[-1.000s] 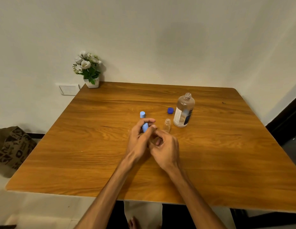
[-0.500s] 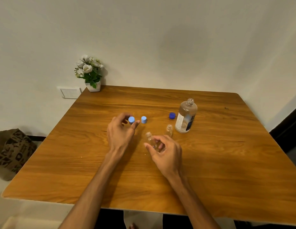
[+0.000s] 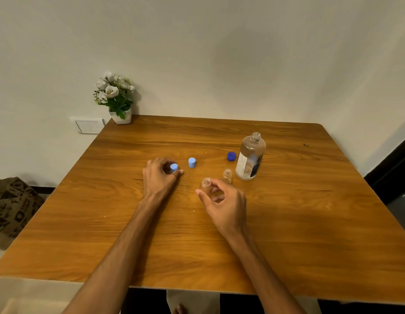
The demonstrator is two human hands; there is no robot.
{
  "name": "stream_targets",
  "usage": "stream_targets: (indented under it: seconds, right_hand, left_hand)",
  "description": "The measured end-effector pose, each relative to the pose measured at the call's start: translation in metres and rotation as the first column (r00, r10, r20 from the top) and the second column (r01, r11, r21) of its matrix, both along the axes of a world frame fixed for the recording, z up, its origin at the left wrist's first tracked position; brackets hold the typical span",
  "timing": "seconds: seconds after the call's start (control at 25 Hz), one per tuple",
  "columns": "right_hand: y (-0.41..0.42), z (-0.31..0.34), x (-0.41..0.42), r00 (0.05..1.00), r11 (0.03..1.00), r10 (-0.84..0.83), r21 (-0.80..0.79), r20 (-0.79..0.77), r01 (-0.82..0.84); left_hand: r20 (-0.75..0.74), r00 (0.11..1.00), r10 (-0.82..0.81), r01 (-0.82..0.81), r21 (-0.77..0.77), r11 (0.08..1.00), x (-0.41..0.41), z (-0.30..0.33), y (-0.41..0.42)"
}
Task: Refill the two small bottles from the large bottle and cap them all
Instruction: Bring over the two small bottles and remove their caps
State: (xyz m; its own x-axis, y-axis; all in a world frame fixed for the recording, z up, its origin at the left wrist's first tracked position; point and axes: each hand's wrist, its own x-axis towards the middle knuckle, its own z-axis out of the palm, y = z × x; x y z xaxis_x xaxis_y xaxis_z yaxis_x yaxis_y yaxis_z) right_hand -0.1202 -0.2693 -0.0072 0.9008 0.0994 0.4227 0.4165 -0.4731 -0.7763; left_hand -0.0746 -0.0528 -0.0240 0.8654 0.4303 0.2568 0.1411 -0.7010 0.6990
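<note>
The large clear bottle [image 3: 250,157] stands uncapped at the right of the table, its dark blue cap [image 3: 231,156] lying just left of it. My right hand [image 3: 221,202] holds one small clear bottle [image 3: 206,184], open-topped and upright on the table. The second small bottle [image 3: 227,175], also uncapped, stands between that hand and the large bottle. My left hand [image 3: 159,176] has its fingertips around a light blue cap [image 3: 173,167] resting on the table. A second light blue cap [image 3: 192,162] stands free just to its right.
A small white pot of artificial flowers [image 3: 116,98] sits at the table's [image 3: 287,223] far left corner against the wall. A patterned brown bag [image 3: 12,207] lies on the floor to the left. A wall socket plate [image 3: 88,125] is beside the table's edge.
My hands have separated. The left hand carried a light blue cap off the small bottle to the left and set it on the table. The right hand keeps hold of the small bottle.
</note>
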Motion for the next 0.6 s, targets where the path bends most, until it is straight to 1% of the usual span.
stream_targets:
  seconds: [0.08, 0.12, 0.16, 0.2, 0.24, 0.28, 0.32, 0.36, 0.44, 0.6]
  right_hand:
    - [0.005, 0.002, 0.0, 1.0, 1.0, -0.002, -0.021, -0.01, 0.002]
    - [0.006, 0.004, 0.0, 1.0, 1.0, -0.005, -0.03, -0.016, 0.004]
    - [0.007, 0.004, 0.0, 1.0, 0.999, -0.007, -0.032, -0.022, 0.007]
    - [0.006, 0.005, 0.0, 1.0, 1.0, -0.011, -0.028, -0.026, 0.01]
    - [0.005, 0.006, 0.0, 1.0, 1.0, -0.016, -0.025, -0.026, 0.016]
    - [0.004, 0.006, -0.002, 1.0, 0.999, -0.02, -0.026, -0.019, 0.019]
    - [0.003, 0.007, -0.003, 1.0, 1.0, -0.015, -0.024, -0.008, 0.015]
    - [0.001, 0.006, -0.004, 1.0, 1.0, -0.003, -0.017, 0.002, 0.003]
    - [-0.002, 0.006, -0.007, 1.0, 1.0, 0.01, -0.007, 0.015, -0.01]
    - [-0.01, 0.003, -0.007, 1.0, 1.0, -0.009, 0.005, 0.028, 0.009]
  left_hand:
    - [-0.018, 1.0, -0.011, 0.01, -0.041, 0.999, -0.007, 0.004, -0.003]
    - [0.02, 1.0, 0.004, -0.003, -0.073, 0.997, -0.014, 0.007, -0.006]
    - [0.114, 0.993, 0.033, -0.021, -0.102, 0.995, -0.023, 0.009, -0.011]
    - [0.245, 0.968, 0.055, -0.024, -0.128, 0.992, -0.035, 0.012, -0.017]
    - [0.362, 0.931, 0.05, 0.005, -0.149, 0.989, -0.047, 0.014, -0.027]
    - [0.43, 0.903, 0.004, 0.075, -0.167, 0.983, -0.06, 0.018, -0.04]
    - [0.443, 0.894, -0.07, 0.169, -0.189, 0.967, -0.071, 0.022, -0.053]
    - [0.421, 0.894, -0.15, 0.26, -0.218, 0.941, -0.079, 0.026, -0.067]
    - [0.372, 0.892, -0.258, 0.369, -0.267, 0.89, -0.086, 0.028, -0.087]
    - [0.351, 0.896, -0.271, 0.377, -0.283, 0.882, -0.077, 0.023, -0.102]
